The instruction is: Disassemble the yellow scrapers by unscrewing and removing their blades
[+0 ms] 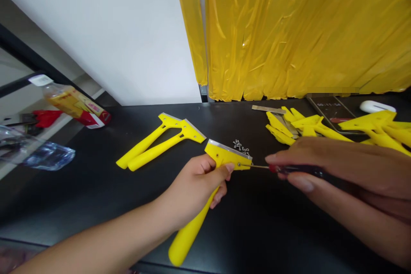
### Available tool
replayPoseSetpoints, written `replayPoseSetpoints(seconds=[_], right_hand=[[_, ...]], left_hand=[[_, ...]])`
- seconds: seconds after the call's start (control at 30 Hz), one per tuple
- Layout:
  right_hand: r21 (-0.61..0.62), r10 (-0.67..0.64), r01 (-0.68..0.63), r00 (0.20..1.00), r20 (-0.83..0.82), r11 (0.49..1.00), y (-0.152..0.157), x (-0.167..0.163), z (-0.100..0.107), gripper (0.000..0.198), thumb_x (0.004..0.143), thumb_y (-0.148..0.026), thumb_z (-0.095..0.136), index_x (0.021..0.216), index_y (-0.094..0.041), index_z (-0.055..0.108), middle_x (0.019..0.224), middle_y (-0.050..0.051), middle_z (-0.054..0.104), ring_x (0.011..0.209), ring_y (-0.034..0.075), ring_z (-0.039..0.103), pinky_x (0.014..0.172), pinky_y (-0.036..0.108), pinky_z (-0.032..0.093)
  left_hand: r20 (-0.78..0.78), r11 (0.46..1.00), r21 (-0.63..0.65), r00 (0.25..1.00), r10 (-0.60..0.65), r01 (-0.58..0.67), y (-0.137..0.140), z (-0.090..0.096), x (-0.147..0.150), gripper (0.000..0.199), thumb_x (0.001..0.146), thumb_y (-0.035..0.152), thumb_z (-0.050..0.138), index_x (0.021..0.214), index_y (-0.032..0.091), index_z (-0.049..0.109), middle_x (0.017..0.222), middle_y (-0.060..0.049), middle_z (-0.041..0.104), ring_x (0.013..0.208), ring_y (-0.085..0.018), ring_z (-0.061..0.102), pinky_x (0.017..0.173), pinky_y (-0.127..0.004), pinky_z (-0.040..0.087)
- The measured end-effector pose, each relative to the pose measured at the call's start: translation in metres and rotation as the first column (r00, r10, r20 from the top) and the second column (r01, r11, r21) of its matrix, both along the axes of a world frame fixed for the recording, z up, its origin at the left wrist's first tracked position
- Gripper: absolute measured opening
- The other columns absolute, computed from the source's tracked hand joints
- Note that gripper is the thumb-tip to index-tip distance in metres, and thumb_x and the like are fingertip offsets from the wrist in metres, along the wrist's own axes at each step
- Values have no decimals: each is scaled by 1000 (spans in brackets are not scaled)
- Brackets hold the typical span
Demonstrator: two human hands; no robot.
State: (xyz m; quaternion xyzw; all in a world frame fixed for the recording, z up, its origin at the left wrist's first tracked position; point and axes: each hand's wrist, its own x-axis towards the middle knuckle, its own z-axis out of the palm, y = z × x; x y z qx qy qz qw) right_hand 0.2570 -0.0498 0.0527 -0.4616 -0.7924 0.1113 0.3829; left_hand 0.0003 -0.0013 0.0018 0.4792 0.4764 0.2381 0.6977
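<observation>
My left hand is closed around the neck of a yellow scraper, thumb pressed on its head. A metal blade edge runs along the top of that head, and two screw spots show on its face. In my right hand is a screwdriver with a dark and red handle. Its thin shaft points left, the tip at the right-hand screw on the scraper head. Just behind the blade lies a small pile of screws. Two more yellow scrapers with blades rest side by side to the left.
Several yellow scraper parts are heaped at the right, beside a flat metal strip. Behind them are a phone and a white case. A drink bottle and a clear bottle are at the left. Yellow plastic sheeting hangs behind the black table.
</observation>
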Motion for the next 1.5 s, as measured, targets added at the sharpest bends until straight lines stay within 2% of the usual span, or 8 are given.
replayPoseSetpoints(seconds=[0.17, 0.27, 0.5, 0.73, 0.97, 1.2, 1.37, 1.5], right_hand=[[-117, -22, -1, 981, -193, 993, 5, -3, -5, 15, 97, -36, 78, 106, -48, 79, 89, -13, 84, 66, 15, 80, 60, 17, 66], [-218, 53, -115, 961, -272, 969, 6, 1, -5, 17, 103, -39, 74, 117, -47, 80, 84, -11, 83, 68, 14, 82, 62, 14, 66], [4, -1, 1, 993, -121, 1000, 5, 0, -6, 11, 97, -30, 75, 104, -38, 72, 86, -8, 79, 68, 10, 75, 61, 12, 60], [-267, 49, -130, 956, -290, 955, 2, 1, -6, 23, 103, -35, 75, 124, -46, 74, 93, -9, 83, 77, 14, 82, 68, 18, 66], [-167, -36, -10, 962, -271, 986, 1, 0, -9, 19, 94, -34, 82, 95, -34, 63, 76, -6, 69, 57, 12, 63, 50, 20, 52], [-376, 54, -218, 914, -402, 901, 5, 4, -7, 19, 106, -34, 72, 121, -46, 74, 87, -7, 85, 61, 12, 76, 49, 15, 54], [-68, -7, -6, 982, -188, 998, 2, 0, -8, 13, 94, -31, 81, 101, -35, 70, 79, -5, 75, 62, 13, 71, 54, 21, 56], [-120, 40, -61, 984, -176, 991, 2, -2, -4, 10, 101, -27, 72, 105, -37, 73, 80, -6, 76, 62, 12, 70, 53, 19, 55]], left_hand=[[35, 1000, -22, 999, 11, -10, 1, -3, -1, 36, 98, 48, 74, 81, 21, 58, 55, 6, 53, 47, -9, 44, 49, -23, 35], [29, 999, -23, 999, 24, -23, 2, -3, 0, 35, 97, 47, 75, 82, 21, 58, 55, 5, 53, 47, -9, 44, 48, -23, 35], [24, 999, -47, 999, 26, -24, 2, -5, 1, 33, 97, 46, 73, 81, 21, 58, 52, 5, 53, 44, -8, 43, 47, -22, 33], [15, 999, -34, 999, 37, -37, 3, -5, 0, 34, 97, 47, 74, 81, 21, 58, 54, 5, 53, 45, -8, 44, 47, -22, 35], [11, 999, -31, 1000, 29, -28, 2, -4, -1, 34, 97, 47, 73, 81, 21, 58, 53, 5, 53, 45, -8, 43, 47, -21, 34], [-4, 999, -22, 999, 38, -38, 2, -4, 0, 35, 97, 49, 74, 81, 21, 60, 54, 5, 54, 45, -8, 44, 48, -22, 35], [-4, 999, -31, 1000, 24, -24, 2, -6, -1, 35, 97, 48, 73, 81, 21, 58, 52, 5, 53, 44, -8, 42, 48, -22, 34], [-10, 1000, -4, 1000, 25, -25, 2, -5, -1, 35, 98, 48, 73, 81, 21, 59, 52, 5, 52, 45, -8, 43, 48, -22, 34]])
